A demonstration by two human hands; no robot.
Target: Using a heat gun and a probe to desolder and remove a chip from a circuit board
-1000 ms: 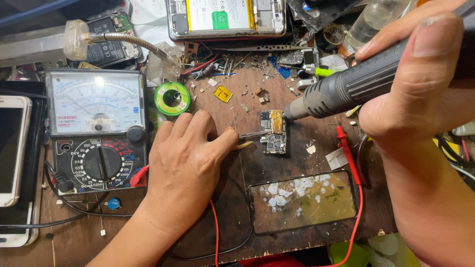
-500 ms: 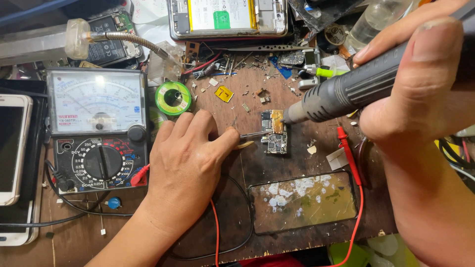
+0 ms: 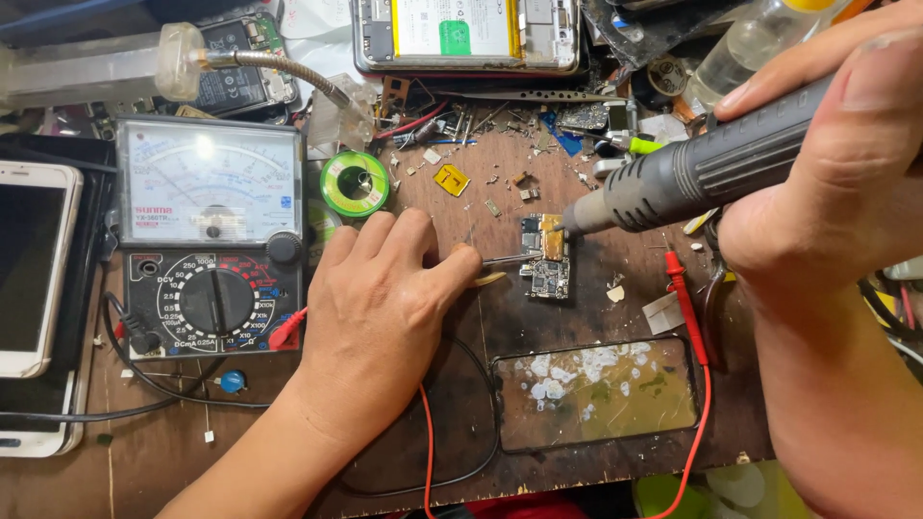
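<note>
A small phone circuit board (image 3: 545, 258) lies on the worn wooden bench (image 3: 461, 404). My left hand (image 3: 385, 308) rests palm down beside it and pinches thin tweezers (image 3: 508, 259) whose tips touch the board's left edge. My right hand (image 3: 827, 163) grips a grey hot-air tool (image 3: 692, 178), its nozzle pointing down-left at the top of the board.
An analog multimeter (image 3: 212, 235) sits at the left with red probe leads (image 3: 687, 317) running across the bench. A green solder spool (image 3: 355, 183), a white phone (image 3: 34, 269), an opened phone (image 3: 466, 34) at the back and a cracked screen glass (image 3: 596, 389) surround the board.
The hot-air tool's nozzle has shifted slightly along the top of the board. My left hand and the tweezers have stayed in place.
</note>
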